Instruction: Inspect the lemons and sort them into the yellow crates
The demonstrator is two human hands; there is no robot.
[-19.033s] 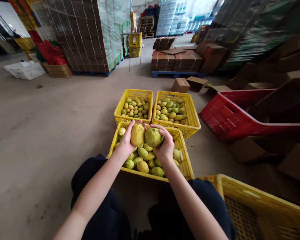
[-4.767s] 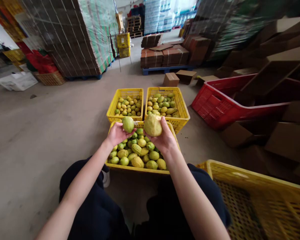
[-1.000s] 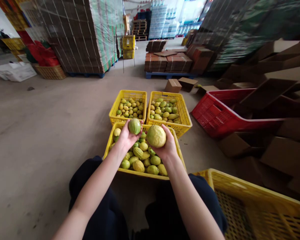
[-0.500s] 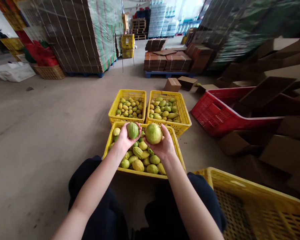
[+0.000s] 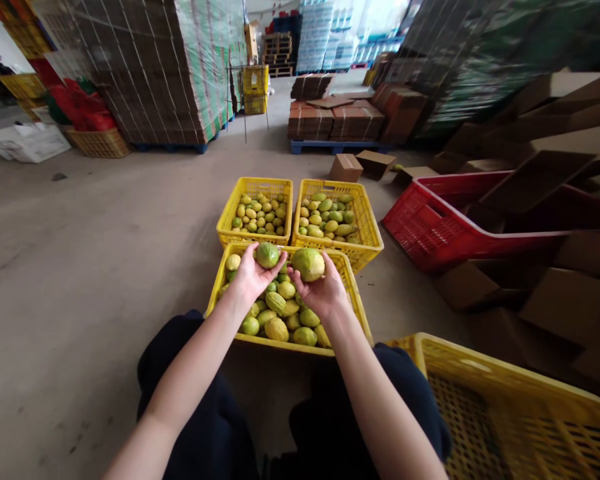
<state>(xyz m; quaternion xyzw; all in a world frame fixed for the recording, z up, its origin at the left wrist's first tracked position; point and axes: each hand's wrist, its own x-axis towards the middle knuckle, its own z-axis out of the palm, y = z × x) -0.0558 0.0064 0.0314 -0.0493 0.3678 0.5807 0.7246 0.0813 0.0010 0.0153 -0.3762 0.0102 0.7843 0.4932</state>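
Observation:
My left hand [image 5: 250, 281] is closed around a small, round green fruit [image 5: 268, 255] resting on its palm and fingers. Beside it, my right hand [image 5: 327, 293] grips a larger yellow-green fruit [image 5: 309, 265], cupped from below and the right. Both fruits are held apart over the near yellow crate [image 5: 347, 277]. That crate holds many green and yellow fruits, some ribbed, such as a ribbed green fruit [image 5: 275, 303]. The exact kind of fruit is unclear. My forearms hide part of the crate.
Beyond stand two yellow crates of similar fruit, one left [image 5: 230, 207] and one right [image 5: 367, 213]. A red crate [image 5: 425, 227] with cardboard sits to the right, among loose boxes [image 5: 555, 307]. Another yellow crate [image 5: 480, 360] is by my right knee. Wrapped pallets [image 5: 145, 73] rise behind.
Both fruits have turned in my hands and show different sides. My hands stay in nearly the same place above the near crate, each still holding its fruit.

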